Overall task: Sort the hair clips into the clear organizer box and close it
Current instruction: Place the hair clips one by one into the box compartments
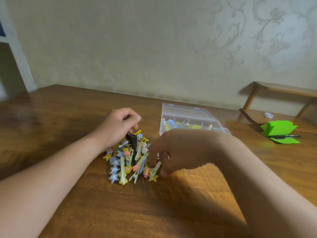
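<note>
A heap of hair clips [127, 158] in yellow, blue, pink and pale green lies on the wooden table [68, 117]. My left hand [118, 125] rests on the heap's far left side, fingers curled over a bundle of dark clips [132, 140]. My right hand [173, 152] reaches in from the right and pinches a pale green clip with a yellow star [155, 170] at the heap's near right edge. The clear organizer box [187, 111] stands open behind my right hand, with several yellow and blue clips in its compartments.
A green paper pad [279, 130] with a black pen [283, 136] on it lies at the right. A small white cap [268, 115] sits beyond it. A wooden stand [274, 93] and the wall bound the table's far side.
</note>
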A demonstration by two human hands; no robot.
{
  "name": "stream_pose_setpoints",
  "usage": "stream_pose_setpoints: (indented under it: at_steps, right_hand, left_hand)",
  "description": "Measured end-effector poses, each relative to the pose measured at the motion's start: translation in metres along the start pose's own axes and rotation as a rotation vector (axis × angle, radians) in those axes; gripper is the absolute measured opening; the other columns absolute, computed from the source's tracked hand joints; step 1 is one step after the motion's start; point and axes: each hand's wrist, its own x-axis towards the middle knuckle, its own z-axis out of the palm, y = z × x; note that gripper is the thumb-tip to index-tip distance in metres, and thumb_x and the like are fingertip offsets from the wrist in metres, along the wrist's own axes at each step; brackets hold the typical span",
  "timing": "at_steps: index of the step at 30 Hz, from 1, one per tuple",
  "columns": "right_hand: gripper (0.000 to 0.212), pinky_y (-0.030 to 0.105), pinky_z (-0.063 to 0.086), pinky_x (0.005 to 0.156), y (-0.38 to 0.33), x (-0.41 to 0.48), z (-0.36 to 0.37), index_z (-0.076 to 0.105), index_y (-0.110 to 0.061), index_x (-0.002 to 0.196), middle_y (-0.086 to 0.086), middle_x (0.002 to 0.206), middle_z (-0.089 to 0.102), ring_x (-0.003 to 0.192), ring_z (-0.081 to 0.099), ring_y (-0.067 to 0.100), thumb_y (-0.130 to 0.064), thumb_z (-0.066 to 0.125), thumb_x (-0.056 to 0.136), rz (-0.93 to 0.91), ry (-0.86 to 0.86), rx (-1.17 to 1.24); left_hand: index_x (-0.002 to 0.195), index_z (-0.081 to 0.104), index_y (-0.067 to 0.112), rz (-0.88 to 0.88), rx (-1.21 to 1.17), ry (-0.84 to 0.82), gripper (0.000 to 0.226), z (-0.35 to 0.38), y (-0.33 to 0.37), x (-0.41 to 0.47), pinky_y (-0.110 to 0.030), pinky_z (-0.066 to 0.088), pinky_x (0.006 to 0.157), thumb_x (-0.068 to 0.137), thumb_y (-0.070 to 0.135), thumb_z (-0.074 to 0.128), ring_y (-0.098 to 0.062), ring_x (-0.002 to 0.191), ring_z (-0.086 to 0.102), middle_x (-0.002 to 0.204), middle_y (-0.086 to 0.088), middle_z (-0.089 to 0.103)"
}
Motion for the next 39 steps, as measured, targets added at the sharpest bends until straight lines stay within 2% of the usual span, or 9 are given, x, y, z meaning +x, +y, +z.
stream_pose_setpoints:
  at_steps: [6, 12, 19, 22, 26, 30, 34, 36, 39]
  right_hand:
    - [0.023, 0.015, 0.041, 0.053, -0.001, 0.001, 0.002, 0.074, -0.031, 0.109, -0.012, 0.097, 0.070, 0.069, 0.059, -0.001, -0.041, 0.082, 0.089, 0.046, -0.004, -0.015]
    - [0.014, 0.031, 0.055, 0.074, 0.006, 0.001, 0.001, 0.076, -0.027, 0.102, -0.010, 0.094, 0.071, 0.084, 0.065, 0.007, -0.036, 0.080, 0.092, 0.018, 0.054, -0.005]
    - [0.014, 0.022, 0.047, 0.071, 0.013, -0.002, -0.004, 0.074, -0.024, 0.105, -0.011, 0.094, 0.070, 0.080, 0.061, 0.002, -0.035, 0.075, 0.097, -0.036, 0.045, 0.036]
    - [0.015, 0.022, 0.050, 0.067, 0.018, -0.005, -0.010, 0.070, -0.019, 0.109, -0.005, 0.092, 0.072, 0.075, 0.063, 0.004, -0.025, 0.077, 0.096, -0.077, 0.030, 0.186]
    - [0.035, 0.028, 0.051, 0.062, 0.028, -0.008, -0.015, 0.061, -0.012, 0.130, 0.015, 0.090, 0.073, 0.071, 0.064, 0.019, -0.005, 0.073, 0.097, -0.188, 0.028, 0.498]
    - [0.036, 0.032, 0.050, 0.062, 0.056, -0.021, -0.027, 0.062, -0.010, 0.130, 0.008, 0.083, 0.069, 0.071, 0.061, 0.020, 0.003, 0.069, 0.097, -0.187, 0.364, 0.732]
    - [0.030, 0.035, 0.052, 0.061, 0.106, -0.029, -0.027, 0.067, -0.014, 0.123, 0.011, 0.087, 0.076, 0.065, 0.066, 0.015, -0.001, 0.069, 0.096, 0.185, 0.915, 0.734]
    - [0.030, 0.026, 0.054, 0.059, 0.127, -0.030, -0.021, 0.068, -0.019, 0.125, 0.005, 0.091, 0.078, 0.069, 0.069, 0.012, -0.009, 0.066, 0.098, 0.371, 1.030, 0.636]
    - [0.032, 0.027, 0.051, 0.064, 0.142, -0.025, -0.014, 0.067, -0.019, 0.128, 0.004, 0.094, 0.077, 0.075, 0.067, 0.013, -0.013, 0.059, 0.097, 0.449, 1.122, 0.686]
  left_hand:
    - [0.098, 0.078, 0.023, 0.011, 0.000, -0.006, 0.015, -0.001, -0.003, 0.001, -0.047, 0.057, 0.089, 0.103, 0.030, 0.065, -0.016, 0.077, 0.069, 0.086, 0.001, 0.077]
    - [0.100, 0.078, 0.024, 0.017, -0.002, -0.020, 0.017, 0.000, -0.001, -0.001, -0.043, 0.056, 0.086, 0.103, 0.030, 0.063, -0.017, 0.080, 0.071, 0.086, 0.003, 0.076]
    - [0.100, 0.078, 0.026, 0.018, -0.006, -0.020, 0.016, -0.001, -0.001, -0.001, -0.043, 0.056, 0.086, 0.104, 0.031, 0.064, -0.020, 0.083, 0.071, 0.087, 0.004, 0.077]
    - [0.100, 0.078, 0.026, 0.021, -0.015, -0.020, 0.015, -0.001, -0.001, -0.001, -0.044, 0.055, 0.087, 0.103, 0.031, 0.064, -0.022, 0.084, 0.071, 0.086, 0.003, 0.077]
    - [0.098, 0.078, 0.024, 0.023, -0.023, -0.021, 0.015, -0.001, -0.001, -0.001, -0.047, 0.055, 0.089, 0.103, 0.029, 0.065, -0.023, 0.082, 0.071, 0.085, 0.000, 0.076]
    - [0.096, 0.078, 0.022, 0.002, -0.028, -0.009, 0.018, 0.001, 0.000, 0.000, -0.049, 0.055, 0.091, 0.105, 0.028, 0.064, -0.028, 0.088, 0.071, 0.085, 0.000, 0.076]
    - [0.098, 0.078, 0.025, 0.006, 0.004, -0.008, 0.017, 0.001, -0.001, -0.001, -0.044, 0.055, 0.088, 0.105, 0.030, 0.062, -0.020, 0.082, 0.071, 0.085, 0.005, 0.076]
    - [0.099, 0.078, 0.025, 0.001, 0.003, -0.015, 0.018, 0.002, 0.000, -0.001, -0.044, 0.055, 0.087, 0.105, 0.031, 0.062, -0.018, 0.081, 0.070, 0.085, 0.005, 0.076]
    - [0.100, 0.078, 0.025, -0.001, -0.005, -0.014, 0.018, 0.002, 0.000, -0.001, -0.042, 0.054, 0.085, 0.105, 0.029, 0.062, -0.020, 0.082, 0.070, 0.084, 0.004, 0.076]
